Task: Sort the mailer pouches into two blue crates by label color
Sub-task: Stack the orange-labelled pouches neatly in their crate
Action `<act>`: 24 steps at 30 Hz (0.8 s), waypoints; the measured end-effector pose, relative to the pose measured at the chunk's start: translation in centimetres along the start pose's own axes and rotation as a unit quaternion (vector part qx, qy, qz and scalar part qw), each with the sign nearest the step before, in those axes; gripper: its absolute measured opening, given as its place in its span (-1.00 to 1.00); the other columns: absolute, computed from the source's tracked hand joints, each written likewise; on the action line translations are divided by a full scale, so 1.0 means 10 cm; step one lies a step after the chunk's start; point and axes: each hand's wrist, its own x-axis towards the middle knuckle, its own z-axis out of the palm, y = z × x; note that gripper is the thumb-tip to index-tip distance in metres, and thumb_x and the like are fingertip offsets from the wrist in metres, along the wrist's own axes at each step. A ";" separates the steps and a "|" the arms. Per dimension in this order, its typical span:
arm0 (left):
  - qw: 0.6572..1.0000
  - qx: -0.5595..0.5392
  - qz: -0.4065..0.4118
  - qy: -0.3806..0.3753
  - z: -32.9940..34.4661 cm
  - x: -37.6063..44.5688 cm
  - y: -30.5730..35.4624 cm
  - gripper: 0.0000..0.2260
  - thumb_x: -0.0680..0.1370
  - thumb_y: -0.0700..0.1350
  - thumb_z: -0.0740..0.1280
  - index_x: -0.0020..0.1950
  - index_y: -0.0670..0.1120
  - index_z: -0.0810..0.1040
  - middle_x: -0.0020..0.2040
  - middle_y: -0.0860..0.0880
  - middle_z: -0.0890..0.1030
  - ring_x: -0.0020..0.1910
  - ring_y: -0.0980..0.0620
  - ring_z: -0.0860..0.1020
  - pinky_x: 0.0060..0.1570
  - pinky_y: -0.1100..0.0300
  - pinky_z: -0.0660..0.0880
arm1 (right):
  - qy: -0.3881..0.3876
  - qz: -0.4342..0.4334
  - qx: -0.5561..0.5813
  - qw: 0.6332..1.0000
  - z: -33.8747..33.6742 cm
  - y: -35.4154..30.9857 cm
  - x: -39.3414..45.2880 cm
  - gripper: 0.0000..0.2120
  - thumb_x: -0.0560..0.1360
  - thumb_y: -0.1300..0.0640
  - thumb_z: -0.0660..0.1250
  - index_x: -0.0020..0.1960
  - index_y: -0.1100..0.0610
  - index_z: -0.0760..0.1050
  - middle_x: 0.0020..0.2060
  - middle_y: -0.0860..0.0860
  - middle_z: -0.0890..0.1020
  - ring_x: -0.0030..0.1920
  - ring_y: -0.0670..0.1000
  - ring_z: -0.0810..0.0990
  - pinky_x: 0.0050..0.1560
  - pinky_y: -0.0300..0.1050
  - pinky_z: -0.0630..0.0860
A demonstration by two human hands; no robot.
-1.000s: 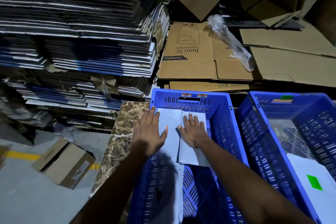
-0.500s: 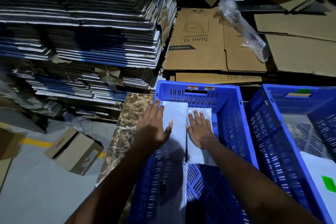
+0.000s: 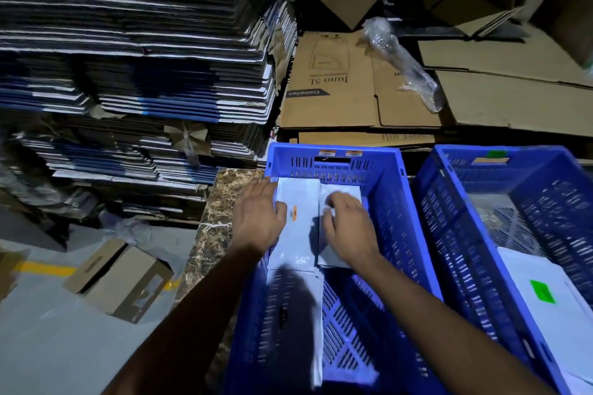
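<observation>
Two blue crates stand side by side. Inside the left crate (image 3: 394, 202) lie white mailer pouches; one pouch (image 3: 296, 234) carries an orange label (image 3: 293, 212). My left hand (image 3: 260, 218) lies flat with straight fingers on that pouch's left edge. A smaller white pouch (image 3: 340, 192) lies to its right, and my right hand (image 3: 348, 228) rests on it with fingers curled at the knuckles, bunching its surface. A third pouch (image 3: 295, 314) lies nearer me in shadow. In the right crate (image 3: 455, 234) lies a pouch (image 3: 545, 292) with a green label (image 3: 542, 291).
The crates sit on a marble-patterned top (image 3: 221, 228). Tall stacks of flattened cartons (image 3: 144, 58) rise at the left and flat brown cardboard (image 3: 369, 86) lies behind, with a clear plastic wrap (image 3: 404, 64) on it. A small cardboard box (image 3: 118, 279) stands on the floor at left.
My right hand's fingers have gone from flat to curled on the smaller pouch. The left hand stays flat on the orange-labelled pouch, which shows more of its label.
</observation>
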 end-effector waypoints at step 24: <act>0.996 -0.068 0.037 -0.050 0.01 -0.64 -0.12 -0.53 0.64 0.00 0.15 0.55 -0.02 0.26 0.56 0.01 0.26 0.57 0.04 0.09 0.54 0.06 0.08 | -0.315 0.510 0.245 0.762 0.19 -0.21 -1.18 -0.71 0.52 0.31 0.39 0.19 0.39 0.45 0.00 0.30 0.64 -0.38 0.17 0.67 -0.49 0.06 0.61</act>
